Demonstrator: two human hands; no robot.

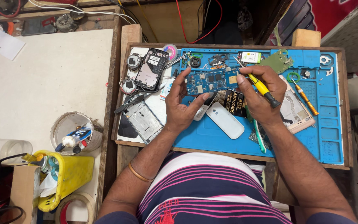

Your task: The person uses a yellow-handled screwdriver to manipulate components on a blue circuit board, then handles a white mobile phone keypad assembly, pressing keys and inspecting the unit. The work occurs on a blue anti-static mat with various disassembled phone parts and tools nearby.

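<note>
Left hand (182, 108) pinches a blue circuit board (212, 80) between its fingers — right hand (258, 93) grips a yellow screwdriver (262, 88), tip at the board's edge, over the blue mat (330, 132).

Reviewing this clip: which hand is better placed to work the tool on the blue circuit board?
Probably the right hand: it holds the yellow screwdriver, tip at the blue circuit board. The left hand holds that board.

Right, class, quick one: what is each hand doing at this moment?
Left hand: fingers half open, steadying the blue circuit board by its left edge.
Right hand: closed on the yellow screwdriver, tip at the board.
</note>
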